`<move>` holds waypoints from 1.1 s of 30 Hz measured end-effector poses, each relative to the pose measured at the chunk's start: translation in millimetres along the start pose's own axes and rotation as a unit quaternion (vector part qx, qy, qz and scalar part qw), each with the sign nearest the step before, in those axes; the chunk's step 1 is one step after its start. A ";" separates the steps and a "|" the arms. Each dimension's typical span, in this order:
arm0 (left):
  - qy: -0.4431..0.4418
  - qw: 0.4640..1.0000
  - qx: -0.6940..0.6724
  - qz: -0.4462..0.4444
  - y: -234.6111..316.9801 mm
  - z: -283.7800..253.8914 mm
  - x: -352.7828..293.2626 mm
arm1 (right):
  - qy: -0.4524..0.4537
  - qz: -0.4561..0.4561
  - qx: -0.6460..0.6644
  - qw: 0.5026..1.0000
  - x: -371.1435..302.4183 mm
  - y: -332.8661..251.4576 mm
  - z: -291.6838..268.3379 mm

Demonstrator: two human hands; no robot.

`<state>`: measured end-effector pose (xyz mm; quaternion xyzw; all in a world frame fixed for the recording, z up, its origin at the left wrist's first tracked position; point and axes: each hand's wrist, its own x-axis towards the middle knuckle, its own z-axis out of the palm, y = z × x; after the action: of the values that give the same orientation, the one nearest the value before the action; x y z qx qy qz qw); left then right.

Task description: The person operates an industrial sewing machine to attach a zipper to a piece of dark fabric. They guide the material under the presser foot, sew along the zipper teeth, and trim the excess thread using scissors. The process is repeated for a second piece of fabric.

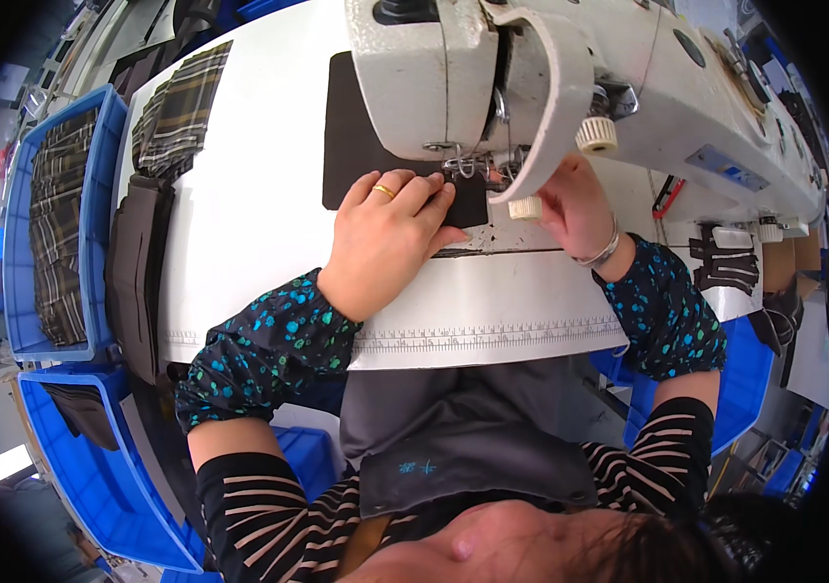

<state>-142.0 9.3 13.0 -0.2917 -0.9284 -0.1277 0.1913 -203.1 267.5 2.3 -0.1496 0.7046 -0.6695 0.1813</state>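
Observation:
A dark brown fabric piece [348, 131] lies on the white table under the head of a white sewing machine [405, 87]. My left hand [390, 228] rests on the near part of this fabric, fingers stretched out flat, fingertips close to the presser foot [468, 167]. A ring shows on one finger. My right hand [575, 209] is at the right of the needle area, behind the machine's curved white guard [555, 97]. Its fingers are mostly hidden by the guard and a cream knob [525, 208], so what they touch does not show.
Plaid fabric pieces [181, 107] and dark folded pieces [137, 262] lie along the table's left edge. Blue bins [111, 194] stand beyond it, one with plaid fabric. A red-handled tool [668, 196] and small dark strips [725, 264] lie to the right. A printed ruler [482, 337] runs along the front edge.

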 end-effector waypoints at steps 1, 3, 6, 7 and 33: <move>-0.002 1.000 0.004 -0.002 0.7 -0.6 0.7 | 0.007 -0.058 -0.011 0.998 4.1 11.9 -1.9; -0.005 1.000 0.006 -0.006 1.3 -1.1 1.0 | 0.031 -0.196 -0.155 0.968 5.7 18.7 0.0; -0.008 1.000 0.001 -0.009 1.3 -1.9 0.5 | 0.056 -0.331 -0.441 0.832 -0.8 8.9 19.6; -0.007 1.000 -0.002 -0.009 1.3 -2.8 1.0 | 0.048 -0.322 -0.478 0.816 -6.3 7.1 25.1; 0.008 1.000 0.002 0.002 -2.6 2.6 4.5 | 0.038 -0.284 -0.530 0.798 -4.2 5.0 24.1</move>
<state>-147.7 10.4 12.3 -0.2919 -0.9267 -0.1281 0.1992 -188.2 248.3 -3.3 -0.3901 0.8816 -0.2185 -0.1514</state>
